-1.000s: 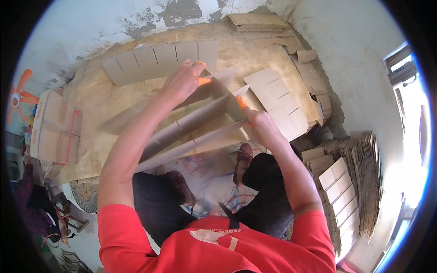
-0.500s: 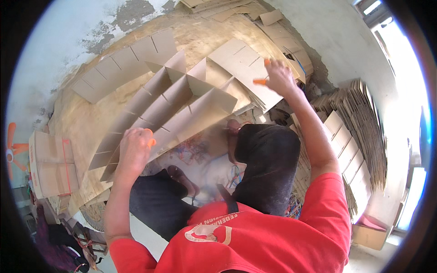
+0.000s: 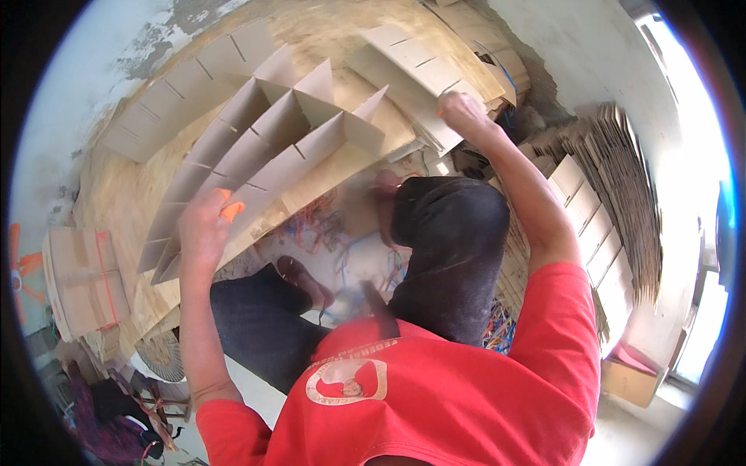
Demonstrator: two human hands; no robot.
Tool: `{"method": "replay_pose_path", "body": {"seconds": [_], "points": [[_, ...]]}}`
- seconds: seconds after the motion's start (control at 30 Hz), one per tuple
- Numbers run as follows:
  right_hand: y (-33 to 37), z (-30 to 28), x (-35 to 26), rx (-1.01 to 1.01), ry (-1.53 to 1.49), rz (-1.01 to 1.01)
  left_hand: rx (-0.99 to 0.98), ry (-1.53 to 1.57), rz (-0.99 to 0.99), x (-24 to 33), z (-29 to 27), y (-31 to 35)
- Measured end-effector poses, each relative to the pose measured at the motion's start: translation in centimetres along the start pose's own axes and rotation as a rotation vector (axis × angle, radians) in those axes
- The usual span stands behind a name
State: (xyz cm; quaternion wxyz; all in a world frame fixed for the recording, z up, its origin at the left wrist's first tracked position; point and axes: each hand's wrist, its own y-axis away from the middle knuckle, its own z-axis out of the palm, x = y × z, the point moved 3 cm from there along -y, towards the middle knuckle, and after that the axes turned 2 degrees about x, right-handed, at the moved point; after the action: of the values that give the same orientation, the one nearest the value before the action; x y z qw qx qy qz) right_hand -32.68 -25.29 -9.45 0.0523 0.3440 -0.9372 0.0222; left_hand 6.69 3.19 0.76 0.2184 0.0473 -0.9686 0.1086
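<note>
A partly assembled cardboard divider (image 3: 260, 159) of long slotted strips crossed by shorter ones stands on the wooden table. My left hand (image 3: 203, 233), orange covers on its fingertips, is closed on the near strip's upper edge towards its left end. At the table's right side lies a stack of slotted cardboard strips (image 3: 423, 128). My right hand (image 3: 468, 116) is closed at the right end of its top strip (image 3: 416, 58), which is tilted up from those beneath. The right fingertips are partly hidden.
Another slotted strip (image 3: 186, 85) stands along the table's (image 3: 116, 194) far left edge. Tall piles of flat cardboard (image 3: 610, 194) stand at the right. A cardboard box (image 3: 85, 279) sits at the left, and coloured straps (image 3: 311, 225) litter the floor.
My right hand, open over the stack before, has closed on the top strip, which has risen at an angle. My left hand stays on the divider as the view shifts slightly.
</note>
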Motion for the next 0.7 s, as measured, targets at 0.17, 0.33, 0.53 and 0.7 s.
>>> {"method": "replay_pose_path", "body": {"seconds": [0.17, 0.33, 0.53, 0.7], "points": [[-0.3, -14.5, -3.6, 0.358, 0.060, 0.193, 0.013, -0.103, 0.057, -0.1, -0.3, 0.3], [0.9, -25.8, -7.0, 0.624, -0.734, 0.088, 0.052, 0.041, 0.078, -2.2, 1.4, 0.6], [0.2, -25.0, -11.8, 0.225, -0.749, -0.075, 0.022, 0.020, 0.074, -0.7, 1.5, -0.2], [-0.5, -24.4, -14.6, 0.212, -0.835, -0.105, 0.030, -0.047, 0.069, -1.5, 1.9, -0.6]]}}
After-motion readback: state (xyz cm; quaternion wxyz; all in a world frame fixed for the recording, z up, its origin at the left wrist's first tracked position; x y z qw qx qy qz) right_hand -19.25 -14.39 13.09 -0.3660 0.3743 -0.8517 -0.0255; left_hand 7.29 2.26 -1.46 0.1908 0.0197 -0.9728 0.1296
